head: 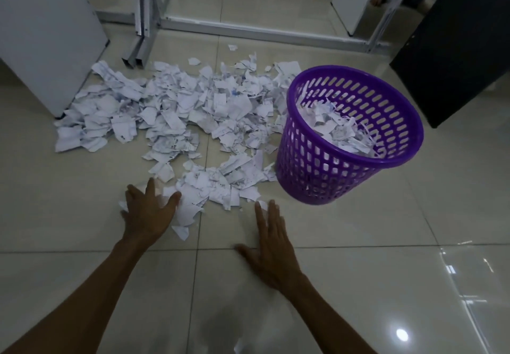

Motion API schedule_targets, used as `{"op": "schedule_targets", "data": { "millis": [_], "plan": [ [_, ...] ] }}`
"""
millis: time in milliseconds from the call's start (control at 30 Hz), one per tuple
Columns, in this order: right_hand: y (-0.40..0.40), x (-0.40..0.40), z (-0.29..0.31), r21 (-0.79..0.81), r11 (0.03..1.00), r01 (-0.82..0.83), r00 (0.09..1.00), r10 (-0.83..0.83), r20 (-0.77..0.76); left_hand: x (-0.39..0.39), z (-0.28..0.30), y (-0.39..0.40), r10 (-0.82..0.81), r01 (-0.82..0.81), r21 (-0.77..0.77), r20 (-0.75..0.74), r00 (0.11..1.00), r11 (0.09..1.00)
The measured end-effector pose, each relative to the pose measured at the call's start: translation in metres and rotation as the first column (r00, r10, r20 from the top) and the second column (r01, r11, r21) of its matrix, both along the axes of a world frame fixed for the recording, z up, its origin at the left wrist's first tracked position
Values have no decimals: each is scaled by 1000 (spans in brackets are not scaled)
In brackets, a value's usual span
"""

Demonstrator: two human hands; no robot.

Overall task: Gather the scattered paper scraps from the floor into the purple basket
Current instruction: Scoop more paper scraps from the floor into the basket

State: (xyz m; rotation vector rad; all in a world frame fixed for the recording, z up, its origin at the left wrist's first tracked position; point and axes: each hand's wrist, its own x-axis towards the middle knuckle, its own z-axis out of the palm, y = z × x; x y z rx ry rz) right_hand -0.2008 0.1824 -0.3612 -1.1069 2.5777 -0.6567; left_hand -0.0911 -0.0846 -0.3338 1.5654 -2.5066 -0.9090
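A wide heap of torn white paper scraps (176, 113) covers the tiled floor ahead of me. The purple basket (317, 168), slotted and upright, stands at the heap's right edge with scraps and shredded strips inside. My left hand (149, 213) lies flat with fingers spread on the nearest scraps (190, 210) at the heap's front edge. My right hand (271, 246) rests open on the bare floor, fingers pointing toward a small scrap (262, 204) just in front of the basket. Neither hand holds anything.
A white cabinet (47, 36) stands at the back left, its corner touching the heap. Grey metal table legs (143, 17) and a floor rail (248, 30) run behind the paper. A black panel (455, 50) stands at the back right. Glossy tiles surround my arms.
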Motion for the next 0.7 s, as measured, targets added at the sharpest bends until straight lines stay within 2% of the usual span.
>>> {"op": "schedule_targets", "data": {
  "millis": [100, 233, 367, 500, 600, 667, 700],
  "plan": [
    [-49, -13, 2, -114, 990, 85, 996, -82, 36, 9, -7, -6, 80, -80, 1, 31, 996, 997],
    [-87, -37, 4, -189, 964, 186, 982, -189, 3, 14, -18, -7, 87, -85, -25, 53, 995, 996],
    [-108, -51, 1, -150, 967, 205, 979, -204, 21, 0, -26, -4, 46, -44, 26, -81, 996, 999],
    [-124, -53, 2, -93, 993, 73, 994, -80, -73, -21, -29, -3, -147, 153, 7, -227, 963, 988],
    [-130, -53, 2, -228, 974, 7, 991, -37, -128, -33, -25, 4, -146, 166, 32, -326, 934, 986],
    [-138, -60, 4, -290, 954, 77, 985, -118, -128, -37, -21, 8, -132, 160, 37, -405, 905, 986],
    [-142, -67, 6, -266, 957, 112, 984, -143, -102, -40, -19, 9, -127, 153, 26, -430, 894, 988]
  ]
}}
